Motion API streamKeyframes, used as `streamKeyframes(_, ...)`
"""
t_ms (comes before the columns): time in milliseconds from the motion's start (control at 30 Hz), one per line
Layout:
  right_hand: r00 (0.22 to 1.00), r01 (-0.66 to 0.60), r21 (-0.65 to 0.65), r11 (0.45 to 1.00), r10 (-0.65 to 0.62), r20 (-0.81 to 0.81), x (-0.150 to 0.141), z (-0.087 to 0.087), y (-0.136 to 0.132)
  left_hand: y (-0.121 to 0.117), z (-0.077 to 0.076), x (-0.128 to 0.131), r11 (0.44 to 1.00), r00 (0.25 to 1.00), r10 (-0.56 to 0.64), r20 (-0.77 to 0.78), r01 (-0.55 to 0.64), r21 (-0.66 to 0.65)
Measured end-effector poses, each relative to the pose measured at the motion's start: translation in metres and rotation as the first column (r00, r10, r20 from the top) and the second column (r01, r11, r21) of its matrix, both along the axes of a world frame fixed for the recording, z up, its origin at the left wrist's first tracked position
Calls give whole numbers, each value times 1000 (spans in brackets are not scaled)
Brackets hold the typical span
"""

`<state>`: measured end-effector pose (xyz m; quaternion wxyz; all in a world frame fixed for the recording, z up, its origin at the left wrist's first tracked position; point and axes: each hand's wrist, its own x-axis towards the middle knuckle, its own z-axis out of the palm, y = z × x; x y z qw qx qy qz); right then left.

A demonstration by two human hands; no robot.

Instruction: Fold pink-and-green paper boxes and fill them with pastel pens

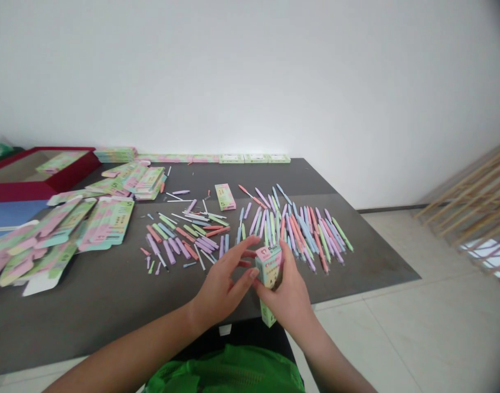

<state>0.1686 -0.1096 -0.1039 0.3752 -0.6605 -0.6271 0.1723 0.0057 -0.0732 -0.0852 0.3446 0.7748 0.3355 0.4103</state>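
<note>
Above the table's front edge, my right hand [289, 289] is closed around a small pink and green carton [268, 267], held upright. My left hand [227, 278] is beside the carton's upper left edge with its fingers apart, its thumb tip at the edge near my right thumb. The carton's top looks closed. Just beyond my hands lies a wide spread of pastel pens [299, 229] in blue, purple, green and coral. Left of them are loose pen barrels, small coloured parts and white refills [198, 256].
Flattened and folded cartons [106, 224] lie in heaps on the left of the dark table [160, 311]. A single carton [225, 196] lies mid-table. More cartons [256, 158] line the wall. At the far left stands a dark red box [70, 177]. Wooden slats [471, 185] are at right.
</note>
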Motion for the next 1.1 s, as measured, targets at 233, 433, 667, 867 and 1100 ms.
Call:
streamKeyframes(233, 833, -183, -83, 980, 110, -542, 6, 3, 9, 3, 1, -6, 998, 999, 28, 35, -30, 55)
streamKeyframes(433, 397, -234, -74, 970, 26, -917, 11, 14, 24, -5, -4, -9, 1000, 999, 16, 49, -16, -11)
streamKeyframes(667, 246, -228, -141, 963, -83, -966, 7, 17, 34, -23, -14, 2, 993, 986, -35, -164, 53, 107)
streamKeyframes(867, 146, -282, -254, 925, -221, -964, 4, 6, 35, -22, -11, 7, 989, 986, 43, -159, -20, 147)
streamKeyframes(1100, 323, -86, -169, 982, -133, -937, 1, 5, 51, -18, -24, 6, 984, 977, 81, -198, -46, 175)
